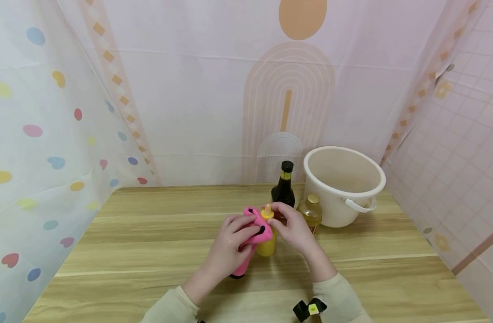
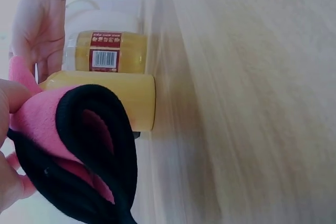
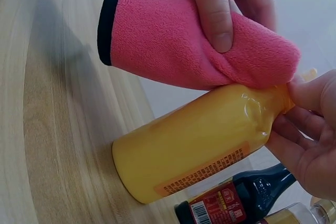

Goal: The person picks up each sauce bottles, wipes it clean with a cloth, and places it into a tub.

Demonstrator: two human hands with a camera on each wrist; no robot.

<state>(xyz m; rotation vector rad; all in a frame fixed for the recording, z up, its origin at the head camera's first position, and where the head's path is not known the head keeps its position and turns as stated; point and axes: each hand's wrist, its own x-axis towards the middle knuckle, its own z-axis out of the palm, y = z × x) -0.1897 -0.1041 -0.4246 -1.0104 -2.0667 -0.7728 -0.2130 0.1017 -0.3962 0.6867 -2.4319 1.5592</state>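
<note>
Pink cloth: left hand grips | yellow bottle: right hand pinches | table's left edge: well apart

From my remote seat I count one yellow bottle, one dark bottle and one clear bottle, three in all, together with one cloth, one bucket bearing one handle, and one table. Hands number two, one left hand and one right hand, with two sleeves. I count two barcodes, one in each wrist view.
</note>
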